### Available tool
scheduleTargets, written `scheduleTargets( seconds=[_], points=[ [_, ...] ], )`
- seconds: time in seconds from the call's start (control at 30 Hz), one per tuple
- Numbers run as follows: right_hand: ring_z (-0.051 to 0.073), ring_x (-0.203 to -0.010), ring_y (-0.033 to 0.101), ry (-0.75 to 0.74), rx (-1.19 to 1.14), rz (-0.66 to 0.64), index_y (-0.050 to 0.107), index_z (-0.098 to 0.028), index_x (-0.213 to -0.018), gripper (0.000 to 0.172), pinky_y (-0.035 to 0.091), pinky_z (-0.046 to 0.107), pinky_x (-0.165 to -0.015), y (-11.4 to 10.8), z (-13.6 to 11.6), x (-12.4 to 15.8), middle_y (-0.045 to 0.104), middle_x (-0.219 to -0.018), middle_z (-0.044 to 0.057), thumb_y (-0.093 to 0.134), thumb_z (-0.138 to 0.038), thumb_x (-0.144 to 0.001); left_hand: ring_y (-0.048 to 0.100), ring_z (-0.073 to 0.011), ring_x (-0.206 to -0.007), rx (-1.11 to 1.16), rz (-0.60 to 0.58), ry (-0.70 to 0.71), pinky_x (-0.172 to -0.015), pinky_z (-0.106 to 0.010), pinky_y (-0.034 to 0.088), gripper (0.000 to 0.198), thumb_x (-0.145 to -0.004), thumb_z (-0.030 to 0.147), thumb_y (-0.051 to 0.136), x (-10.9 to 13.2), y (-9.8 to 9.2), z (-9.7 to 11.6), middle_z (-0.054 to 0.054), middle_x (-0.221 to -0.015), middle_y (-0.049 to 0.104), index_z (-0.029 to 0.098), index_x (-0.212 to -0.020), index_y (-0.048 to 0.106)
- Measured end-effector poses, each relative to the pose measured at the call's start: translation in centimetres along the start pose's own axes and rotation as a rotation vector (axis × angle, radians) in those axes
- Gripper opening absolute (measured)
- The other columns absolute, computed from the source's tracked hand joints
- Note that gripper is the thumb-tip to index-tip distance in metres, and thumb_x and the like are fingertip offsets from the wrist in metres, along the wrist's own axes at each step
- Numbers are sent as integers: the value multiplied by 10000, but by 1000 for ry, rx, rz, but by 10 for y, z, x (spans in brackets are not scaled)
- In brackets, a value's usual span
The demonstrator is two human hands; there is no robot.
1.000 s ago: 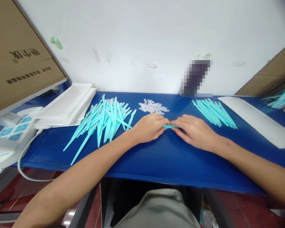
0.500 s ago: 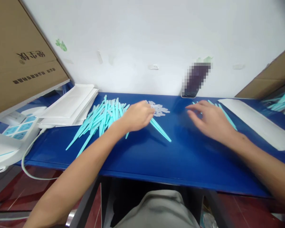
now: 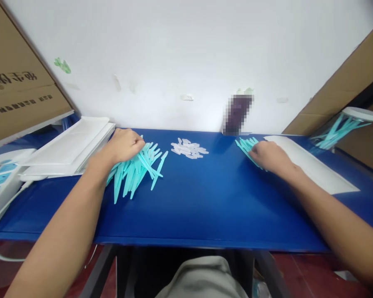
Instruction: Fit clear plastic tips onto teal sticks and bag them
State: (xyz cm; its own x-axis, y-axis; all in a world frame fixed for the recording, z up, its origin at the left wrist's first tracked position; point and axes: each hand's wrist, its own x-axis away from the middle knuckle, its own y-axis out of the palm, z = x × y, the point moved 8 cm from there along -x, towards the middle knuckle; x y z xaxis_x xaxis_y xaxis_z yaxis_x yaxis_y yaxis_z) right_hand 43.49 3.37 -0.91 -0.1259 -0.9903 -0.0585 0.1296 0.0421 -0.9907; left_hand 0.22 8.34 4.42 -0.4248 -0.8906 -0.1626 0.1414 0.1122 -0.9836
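Apart now: no longer joined mid-table on one turquoise stick, as a second ago. Out to the left, the left hand (image 3: 124,145), knuckles up and loosely curled, on the far end of the loose heap of turquoise plastic sticks (image 3: 136,171). Fingers tucked down among them, so cannot tell whether one is pinched or only touched.

Over to the right, the right hand (image 3: 265,156), palm down, fingers barely bent, resting on the near end of the tidy row of turquoise sticks (image 3: 245,145). Nothing visibly gripped there.

Between the two, well apart from both hands and untouched, a small pile of clear caps (image 3: 189,149) on the blue tabletop (image 3: 205,198).

Reads as one cycle closed: the stick worked on in the middle probably laid in with the row at right, the other hand back at the supply heap.

Around the edges:
- a stack of white pouches (image 3: 71,142) just beside the heap
- a cardboard box (image 3: 15,95) behind that
- a white sheet (image 3: 313,165) beside the row
- a clear tub of more turquoise sticks (image 3: 338,128) at far right
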Motion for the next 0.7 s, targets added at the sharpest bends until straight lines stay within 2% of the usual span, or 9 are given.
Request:
scheduleTargets(
  seconds=[0.1,0.23,0.43,0.53,0.63,0.7],
  points=[
    [257,-643,643,-43,-15,38,667,-206,-662,316,410,346,-598,-2,-1,-2,659,-661,124,482,-275,-909,454,-197,-603,-61,1,31,-700,-367,285,295,-806,271,428,-3,6,9,-46,-576,551,198,-520,436],
    [249,-620,634,-53,-23,93,631,-217,-630,299,391,332,-564,-4,-2,-3,650,-644,115,491,-251,-892,597,-292,-836,-117,45,-25,-798,-391,358,258,-802,344,470,-5,12,-2,-83,-685,669,207,-629,605],
    [253,-631,642,-66,-68,142,621,-216,-666,268,384,333,-560,-6,-8,1,675,-689,113,487,-210,-898,582,-344,-959,-116,22,-48,-797,-425,406,261,-806,369,459,-9,23,-22,-131,-892,661,205,-712,639],
    [258,-694,663,-74,-110,189,643,-200,-749,261,404,337,-589,-13,-10,2,707,-784,133,457,-202,-932,579,-349,-986,-75,43,-39,-858,-472,443,265,-800,371,463,-8,23,-26,-147,-998,635,192,-747,651],
    [271,-838,683,-97,-173,258,665,-175,-936,251,455,354,-681,-22,-17,6,737,-964,155,426,-232,-985,558,-371,-1111,-38,124,-1,-954,-520,455,333,-815,358,475,-5,14,-21,-158,-1166,606,184,-962,719],
    [278,-892,677,-149,-232,312,645,-175,-1041,252,472,370,-737,-30,-29,12,739,-1008,145,412,-268,-1016,538,-372,-1186,-27,221,50,-1013,-534,443,390,-863,347,460,-2,2,-9,-154,-1239,588,189,-1119,708]
  ],
)
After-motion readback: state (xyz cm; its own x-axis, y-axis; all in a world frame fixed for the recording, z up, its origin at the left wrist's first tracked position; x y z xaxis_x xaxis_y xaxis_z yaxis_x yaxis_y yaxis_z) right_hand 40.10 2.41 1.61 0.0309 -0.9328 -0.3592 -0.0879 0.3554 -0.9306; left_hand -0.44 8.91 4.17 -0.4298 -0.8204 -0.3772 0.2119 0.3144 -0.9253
